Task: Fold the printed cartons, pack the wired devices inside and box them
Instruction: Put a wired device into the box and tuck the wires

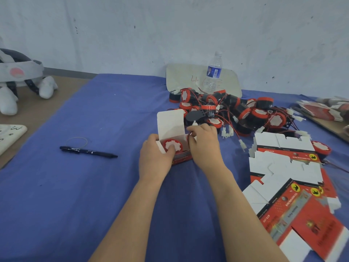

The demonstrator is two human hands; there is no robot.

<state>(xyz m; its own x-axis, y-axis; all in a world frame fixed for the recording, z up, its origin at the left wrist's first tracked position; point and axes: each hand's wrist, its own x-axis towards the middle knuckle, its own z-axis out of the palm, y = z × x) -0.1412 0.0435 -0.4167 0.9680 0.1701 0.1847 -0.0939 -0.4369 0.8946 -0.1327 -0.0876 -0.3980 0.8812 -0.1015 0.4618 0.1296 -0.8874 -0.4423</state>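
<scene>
Forearms (132,214) reach from 6 o'clock. Left grip (156,154) clasps open carton (182,157) on bench (85,195), thumb on device (172,145) inside. Right grip (204,144), at carton's 3 o'clock, pinches its red wire (189,133). Lid flap (171,121) stands at 12; right grip nearer.

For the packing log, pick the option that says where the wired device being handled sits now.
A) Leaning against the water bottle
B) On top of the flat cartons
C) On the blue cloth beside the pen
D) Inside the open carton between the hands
D: the red-faced wired device sits inside the open carton, whose lid flap stands upright, with the thumb of the left hand pressing on it.
</scene>
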